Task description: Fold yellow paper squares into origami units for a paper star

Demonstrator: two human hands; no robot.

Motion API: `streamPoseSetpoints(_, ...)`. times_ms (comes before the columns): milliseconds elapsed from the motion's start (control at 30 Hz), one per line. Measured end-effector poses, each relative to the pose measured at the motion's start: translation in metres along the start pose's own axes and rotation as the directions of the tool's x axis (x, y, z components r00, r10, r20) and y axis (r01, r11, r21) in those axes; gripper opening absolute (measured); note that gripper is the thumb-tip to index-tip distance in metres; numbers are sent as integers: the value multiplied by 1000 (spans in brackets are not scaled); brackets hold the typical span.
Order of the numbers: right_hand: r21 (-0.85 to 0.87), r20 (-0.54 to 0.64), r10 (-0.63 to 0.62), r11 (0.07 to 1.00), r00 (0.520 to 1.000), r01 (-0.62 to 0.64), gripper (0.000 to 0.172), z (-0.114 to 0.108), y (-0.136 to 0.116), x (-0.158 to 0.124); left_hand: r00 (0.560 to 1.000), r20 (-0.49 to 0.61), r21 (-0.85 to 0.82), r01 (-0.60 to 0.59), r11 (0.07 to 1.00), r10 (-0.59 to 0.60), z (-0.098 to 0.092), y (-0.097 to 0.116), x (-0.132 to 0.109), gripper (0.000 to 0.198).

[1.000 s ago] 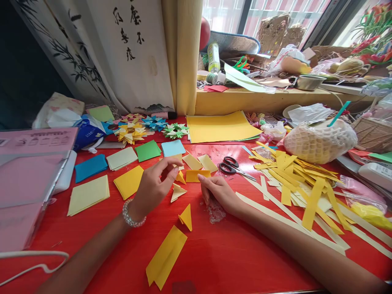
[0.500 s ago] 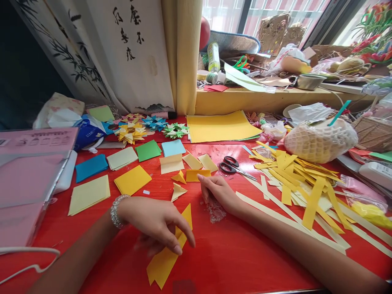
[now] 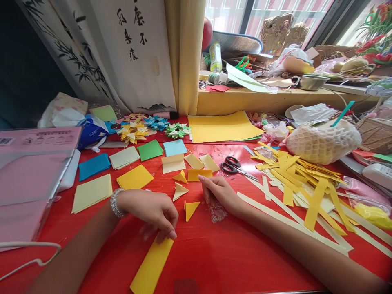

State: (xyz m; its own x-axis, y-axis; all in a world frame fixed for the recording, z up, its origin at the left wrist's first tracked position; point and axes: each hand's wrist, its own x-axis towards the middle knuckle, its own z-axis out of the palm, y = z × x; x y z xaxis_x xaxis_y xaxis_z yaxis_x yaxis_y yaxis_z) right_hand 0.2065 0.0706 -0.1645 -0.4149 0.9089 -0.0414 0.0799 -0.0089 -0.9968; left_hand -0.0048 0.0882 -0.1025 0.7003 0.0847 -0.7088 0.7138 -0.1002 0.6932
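Note:
My left hand (image 3: 153,211) is curled down on the near edge of the red table (image 3: 232,257), its fingertips pinching the top end of a long folded yellow paper strip (image 3: 151,265). A beaded bracelet sits on that wrist. Just right of it lies a small folded yellow triangle (image 3: 190,209), with a pale folded triangle (image 3: 178,190) beyond. My right hand (image 3: 219,192) rests on its side with fingers curled in. Its index fingertip touches a folded yellow piece (image 3: 196,174). A crumpled clear wrapper (image 3: 217,212) lies under that hand.
Black scissors (image 3: 234,165) lie behind my right hand. A heap of yellow and cream strips (image 3: 300,179) covers the right side, with a net-wrapped bundle (image 3: 321,141) behind. Stacks of coloured squares (image 3: 93,165), folded paper stars (image 3: 133,132), yellow sheets (image 3: 220,126) and a pink box (image 3: 27,179) fill the left and back.
My left hand came down from the small pieces to the yellow strip, took its end and swung it leftward. The yellow triangle now lies uncovered. My right hand stayed put.

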Motion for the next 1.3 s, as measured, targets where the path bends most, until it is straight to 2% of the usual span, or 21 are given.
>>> streamPoseSetpoints(267,-13,1,0,1000,1000,0,59,0,-1,0,997,81,-42,6,999,-3,-2,-2,0,22)
streamPoseSetpoints(433,-33,2,7,999,1000,-7,60,0,-2,0,992,118,-23,-33,999,36,-3,4,-6,30)
streamPoseSetpoints(567,-30,6,4,1000,1000,-4,59,0,-1,0,980,201,-1,-16,1000,16,-3,8,-7,38)
streamPoseSetpoints(667,-28,4,0,1000,1000,0,58,0,0,0,976,215,16,-22,1000,18,-2,8,-8,43)
streamPoseSetpoints(767,-25,1,6,1000,1000,-6,58,0,0,1,987,155,29,-54,998,49,-2,5,-8,49)
streamPoseSetpoints(833,-7,3,-6,1000,1000,6,58,0,0,0,993,30,24,-117,993,116,-2,5,-6,49)
streamPoseSetpoints(867,12,12,-15,1000,1000,15,57,0,0,0,984,-69,17,-162,987,163,-1,5,-4,49)
streamPoseSetpoints(900,38,27,-24,999,999,23,56,-1,0,-1,957,-194,10,-218,976,216,0,6,-2,48)
streamPoseSetpoints(933,66,52,-31,997,998,27,55,-1,-1,-2,910,-322,1,-274,962,259,1,7,1,47)
streamPoseSetpoints(1000,109,124,-45,994,991,31,53,-2,-2,-5,775,-560,-40,-378,925,292,6,9,10,45)
streamPoseSetpoints(1067,110,197,-57,993,979,35,51,-2,-3,-7,679,-686,-90,-439,894,264,12,11,20,41)
streamPoseSetpoints(1100,106,222,-68,993,973,45,49,-2,-4,-7,602,-758,-72,-459,886,251,14,10,26,40)
streamPoseSetpoints(1167,110,240,-88,992,967,63,42,0,-5,-8,418,-858,109,-419,901,298,18,7,37,36)
streamPoseSetpoints(1233,118,217,-94,991,972,69,36,3,-4,-7,277,-862,347,-287,893,424,20,6,44,30)
streamPoseSetpoints(1267,113,197,-81,992,977,59,33,4,-3,-6,241,-847,430,-211,878,473,20,6,46,27)
streamPoseSetpoints(1300,94,176,-66,994,982,50,32,5,-2,-5,226,-824,503,-131,855,519,19,8,45,26)
